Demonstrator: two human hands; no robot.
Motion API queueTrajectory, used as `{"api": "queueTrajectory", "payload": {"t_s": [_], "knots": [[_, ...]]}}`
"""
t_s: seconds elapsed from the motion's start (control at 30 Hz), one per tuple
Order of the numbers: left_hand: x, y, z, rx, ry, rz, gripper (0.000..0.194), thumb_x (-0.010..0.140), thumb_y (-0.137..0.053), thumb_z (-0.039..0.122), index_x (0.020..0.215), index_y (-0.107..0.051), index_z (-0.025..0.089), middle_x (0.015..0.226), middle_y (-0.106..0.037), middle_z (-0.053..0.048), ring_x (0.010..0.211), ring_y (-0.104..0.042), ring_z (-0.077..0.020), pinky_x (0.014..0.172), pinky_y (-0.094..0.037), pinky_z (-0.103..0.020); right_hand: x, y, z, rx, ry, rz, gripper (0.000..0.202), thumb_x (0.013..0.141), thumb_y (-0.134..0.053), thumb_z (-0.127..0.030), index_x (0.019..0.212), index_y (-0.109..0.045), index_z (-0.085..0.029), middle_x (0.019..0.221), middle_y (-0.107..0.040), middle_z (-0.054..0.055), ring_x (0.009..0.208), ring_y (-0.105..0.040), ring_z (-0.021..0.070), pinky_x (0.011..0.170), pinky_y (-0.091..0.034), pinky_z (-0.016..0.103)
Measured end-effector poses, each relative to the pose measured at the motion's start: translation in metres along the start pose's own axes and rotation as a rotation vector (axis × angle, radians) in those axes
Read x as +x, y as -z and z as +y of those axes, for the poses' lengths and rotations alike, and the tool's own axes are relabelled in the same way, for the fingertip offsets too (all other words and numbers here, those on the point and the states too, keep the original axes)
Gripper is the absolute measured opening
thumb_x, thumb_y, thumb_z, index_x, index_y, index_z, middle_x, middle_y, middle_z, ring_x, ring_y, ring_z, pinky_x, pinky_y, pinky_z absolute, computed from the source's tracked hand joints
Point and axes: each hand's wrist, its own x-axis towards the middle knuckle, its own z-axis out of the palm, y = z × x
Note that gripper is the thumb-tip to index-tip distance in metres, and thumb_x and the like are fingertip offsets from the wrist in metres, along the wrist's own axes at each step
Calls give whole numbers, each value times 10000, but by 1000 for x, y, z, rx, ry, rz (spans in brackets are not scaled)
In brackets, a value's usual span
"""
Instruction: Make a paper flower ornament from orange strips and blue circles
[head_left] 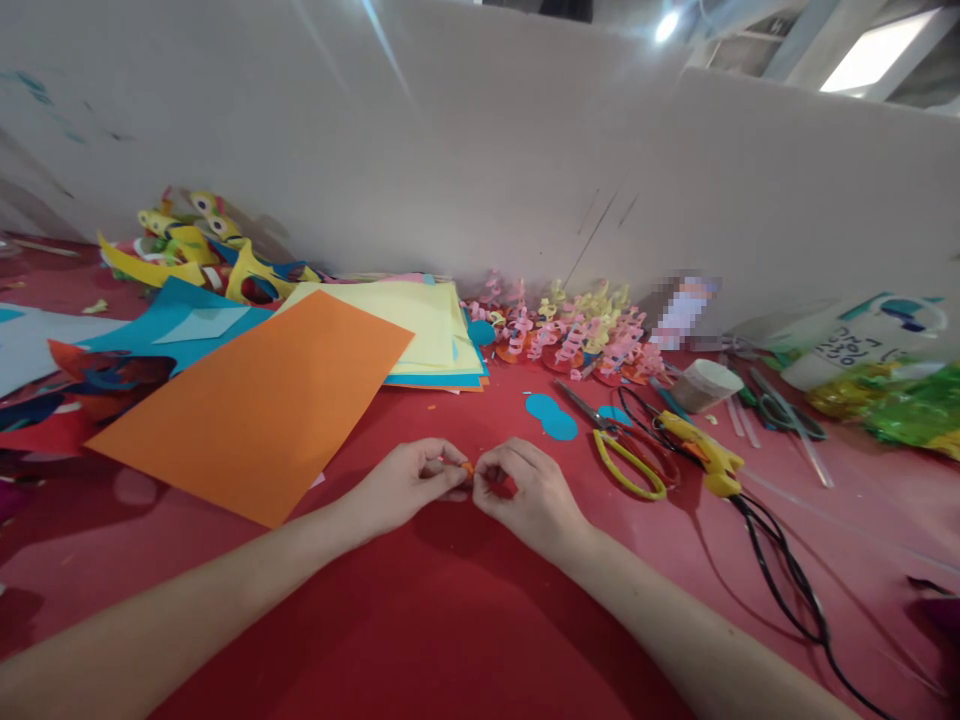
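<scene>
Close together over the red table (450, 640), my left hand (420, 478) and my right hand (525, 490) are both closed in a pinch. A small piece of orange paper (469, 469) shows between their fingertips, mostly hidden by the fingers. Left of my left hand lies a large orange sheet (262, 410). Scissors with yellow handles (630, 466) rest to the right of my right hand, beside several blue paper circles (559, 424).
Behind the hands stand a stack of coloured paper (420, 320) and several pink and yellow curled-paper pieces (570, 335). A yellow glue gun (705, 455) with a black cord lies at right, near a tape roll (706, 385). Paper scraps (97, 390) crowd the left.
</scene>
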Motion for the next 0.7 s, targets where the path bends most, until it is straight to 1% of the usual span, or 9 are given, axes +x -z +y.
{"api": "queueTrajectory", "payload": {"t_s": [0.17,0.37,0.5,0.6,0.7], "knots": [[0,-2,2,10,16,-39,197,710,-665,334,771,-605,157,709,-661,2,735,-645,-152,783,-506,-331,0,0,-1,-1,29,9,108,713,-490,-104,696,-520,-206,635,-567,17,596,-530,143,581,-459,257],[-3,-2,3,-96,25,-31,190,740,-647,330,770,-602,147,733,-648,6,761,-638,-129,826,-494,-303,1,5,-2,152,-87,28,100,740,-515,-116,732,-549,-209,676,-586,15,650,-562,140,632,-479,249],[-2,-1,2,-122,0,-62,172,768,-628,309,838,-554,170,738,-656,13,794,-646,-141,850,-483,-322,0,6,-1,200,-109,28,87,740,-536,-127,751,-570,-206,678,-590,14,640,-563,136,626,-485,249],[-1,0,2,-125,-13,-82,170,787,-607,313,820,-513,175,731,-658,13,801,-649,-149,862,-473,-342,-1,6,-1,211,-93,37,86,739,-544,-124,761,-577,-200,681,-596,15,643,-566,133,623,-486,247],[-1,1,1,-71,-44,-108,167,815,-568,321,825,-486,175,727,-662,-1,767,-648,-153,807,-487,-341,-2,5,-1,223,-92,35,76,746,-553,-124,762,-581,-193,677,-600,14,640,-567,130,612,-484,240]]}}
